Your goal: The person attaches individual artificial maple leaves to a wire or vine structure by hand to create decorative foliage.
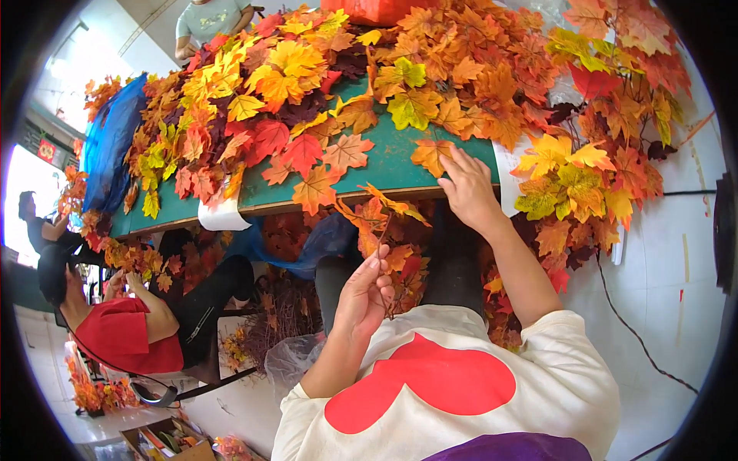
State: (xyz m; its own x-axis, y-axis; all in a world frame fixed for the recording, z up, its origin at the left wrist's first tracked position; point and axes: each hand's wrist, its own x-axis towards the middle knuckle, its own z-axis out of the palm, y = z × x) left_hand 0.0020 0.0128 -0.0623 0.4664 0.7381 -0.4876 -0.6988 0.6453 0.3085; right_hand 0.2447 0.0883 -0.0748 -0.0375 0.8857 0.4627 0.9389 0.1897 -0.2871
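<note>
My left hand, just in front of the table edge, is closed, with thumb and fingers pinching the thin brown stem of an artificial maple leaf branch. Orange and yellow leaves fan out above its fingertips. My right hand reaches over the table's front edge, fingers stretched out, their tips touching a single orange leaf that lies flat. Beneath that leaf is the green tabletop. A greenish-yellow leaf lies just beyond, at the edge of the heap.
Heaped artificial leaves in red, orange, yellow and purple cover much of the table. More branches hang over its right end. A blue plastic sheet drapes the left end. A person in a red shirt sits at left; a cable crosses the floor.
</note>
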